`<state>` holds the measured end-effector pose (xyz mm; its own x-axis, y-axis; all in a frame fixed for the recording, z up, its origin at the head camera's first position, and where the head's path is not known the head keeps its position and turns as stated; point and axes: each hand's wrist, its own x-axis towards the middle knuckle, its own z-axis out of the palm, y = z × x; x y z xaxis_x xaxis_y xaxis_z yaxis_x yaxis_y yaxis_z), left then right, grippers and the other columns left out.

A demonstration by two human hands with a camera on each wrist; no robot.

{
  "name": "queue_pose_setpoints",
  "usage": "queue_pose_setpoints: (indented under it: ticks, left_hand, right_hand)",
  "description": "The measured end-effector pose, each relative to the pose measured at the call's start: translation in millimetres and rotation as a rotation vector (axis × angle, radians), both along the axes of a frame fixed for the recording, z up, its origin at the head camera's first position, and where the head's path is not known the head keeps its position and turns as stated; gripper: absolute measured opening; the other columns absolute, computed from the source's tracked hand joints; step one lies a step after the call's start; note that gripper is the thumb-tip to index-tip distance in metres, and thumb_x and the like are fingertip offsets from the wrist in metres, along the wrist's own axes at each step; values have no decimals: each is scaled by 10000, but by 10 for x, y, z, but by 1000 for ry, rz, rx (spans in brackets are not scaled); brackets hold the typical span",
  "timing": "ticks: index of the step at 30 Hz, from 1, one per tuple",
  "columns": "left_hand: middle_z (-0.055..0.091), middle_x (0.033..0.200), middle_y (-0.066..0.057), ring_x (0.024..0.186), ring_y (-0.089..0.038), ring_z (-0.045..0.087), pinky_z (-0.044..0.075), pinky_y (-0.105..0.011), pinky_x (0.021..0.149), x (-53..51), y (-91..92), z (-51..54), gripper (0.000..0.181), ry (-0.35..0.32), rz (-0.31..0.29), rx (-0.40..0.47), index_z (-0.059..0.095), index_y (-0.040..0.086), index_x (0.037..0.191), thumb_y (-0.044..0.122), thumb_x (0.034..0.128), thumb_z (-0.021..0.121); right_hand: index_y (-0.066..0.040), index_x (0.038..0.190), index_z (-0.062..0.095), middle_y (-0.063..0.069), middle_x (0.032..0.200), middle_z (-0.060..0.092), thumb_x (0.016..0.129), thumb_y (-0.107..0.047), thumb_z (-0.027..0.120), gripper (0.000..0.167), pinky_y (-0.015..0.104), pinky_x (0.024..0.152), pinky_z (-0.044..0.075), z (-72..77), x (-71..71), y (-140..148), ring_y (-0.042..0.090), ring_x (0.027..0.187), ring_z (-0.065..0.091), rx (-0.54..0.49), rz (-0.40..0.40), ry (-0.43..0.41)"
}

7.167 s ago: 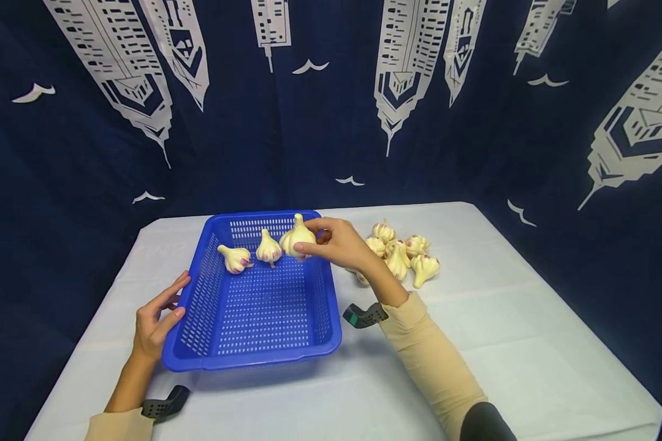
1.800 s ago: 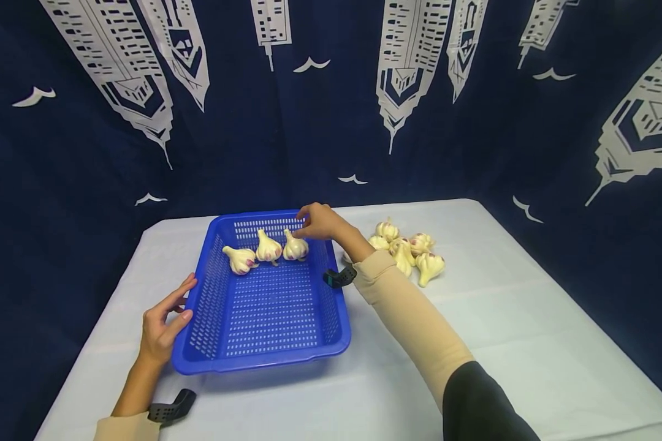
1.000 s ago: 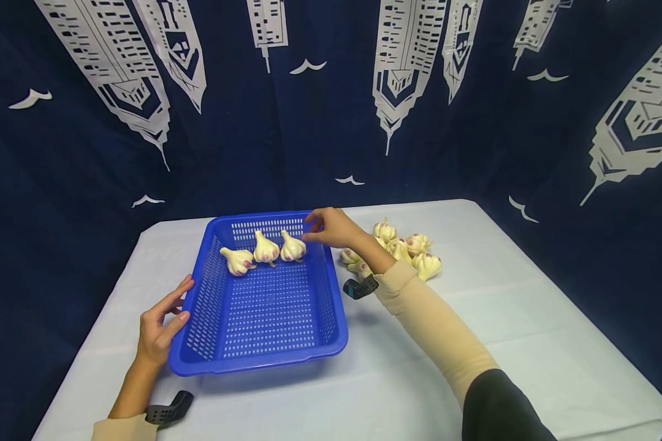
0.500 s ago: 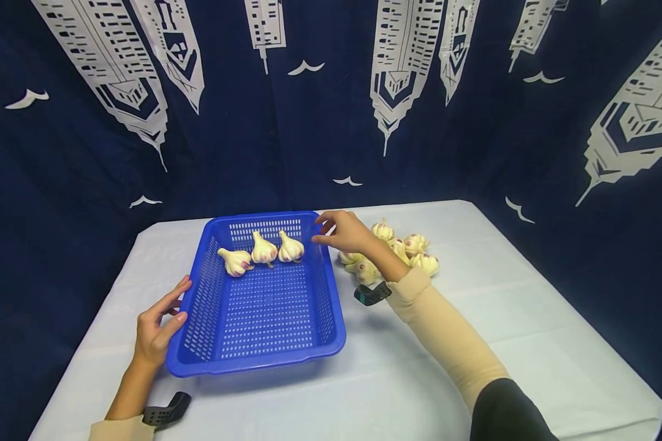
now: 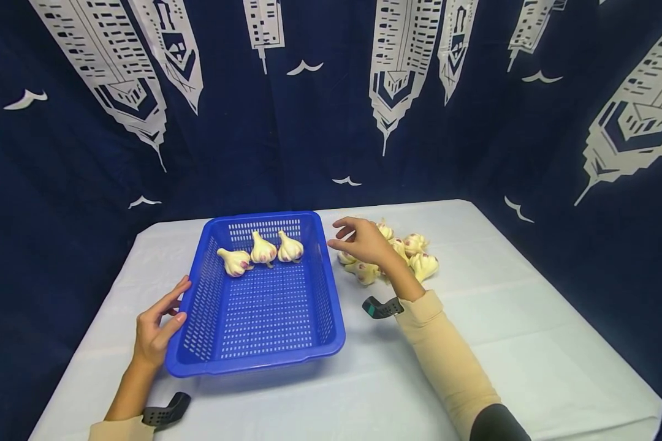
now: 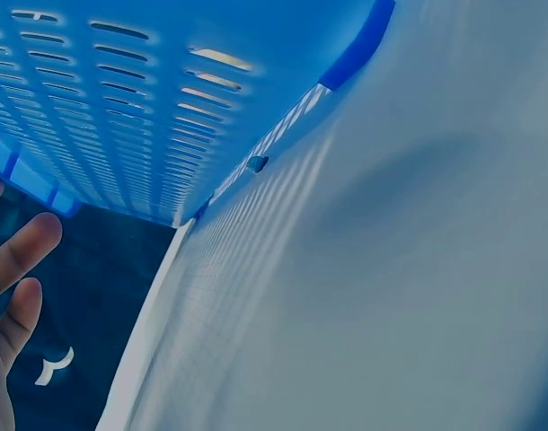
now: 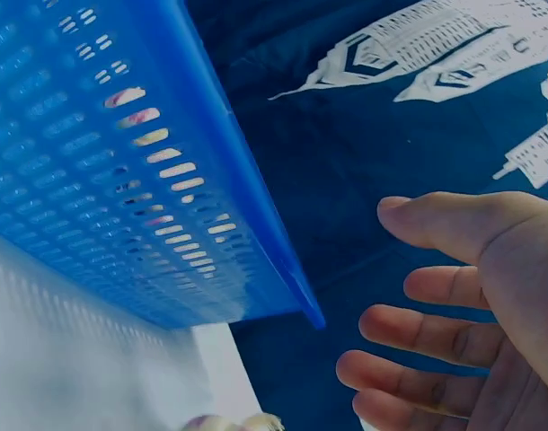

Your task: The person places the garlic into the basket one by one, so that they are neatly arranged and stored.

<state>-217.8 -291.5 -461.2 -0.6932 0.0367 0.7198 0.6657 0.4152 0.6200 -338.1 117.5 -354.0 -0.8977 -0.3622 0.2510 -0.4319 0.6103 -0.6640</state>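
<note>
My left hand (image 5: pixel 155 334) is at the left side of a blue perforated plastic basket (image 5: pixel 338 334), its extended fingertips touching the rim. In the left wrist view its fingers (image 6: pixel 27 256) are not wrapped round the rim. Three garlic bulbs sit toward the back of the basket: one lying on its side (image 5: pixel 236 262), one with its stem up in the middle (image 5: pixel 263 250), and one at the right (image 5: pixel 290 247). My right hand (image 5: pixel 364 242) hovers just outside the basket's right rim, fingers apart and holding nothing. Under and behind it lies a pile of several garlic bulbs (image 5: pixel 423 266), partly hidden.
A white cloth covers the table (image 5: pixel 507 331). Behind it hangs a dark blue curtain (image 5: pixel 287 147) with white building prints. Each wrist wears a dark strap-on device, one on the left (image 5: pixel 167 410) and one on the right (image 5: pixel 382 308).
Earlier my right hand lowered a garlic bulb into the basket beside two others and let go. Since then it has moved right, out over the rim toward the pile. My left hand stays put.
</note>
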Motion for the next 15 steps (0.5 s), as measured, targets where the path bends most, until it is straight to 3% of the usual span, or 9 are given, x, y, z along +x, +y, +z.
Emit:
queue_pose_setpoints:
  ticks: [5, 15]
  left_hand:
    - [570, 1392, -76, 871, 21, 617, 416, -170, 745, -3, -3, -1, 497, 2, -6, 9, 597, -96, 1286, -33, 800, 510]
    - [569, 1394, -83, 876, 18, 618, 413, -175, 736, 2, 10, -16, 499, 1, -13, 21, 593, -104, 1283, -36, 796, 505]
  right_hand:
    - [-4, 1255, 629, 151, 1043, 705, 871, -277, 744, 485, 407, 800, 548, -48, 58, 132, 280, 900, 695, 11, -79, 13]
    - [18, 1264, 616, 181, 1047, 701, 889, -285, 730, 495, 424, 806, 550, -191, 132, 443, 320, 941, 691, 13, -181, 30]
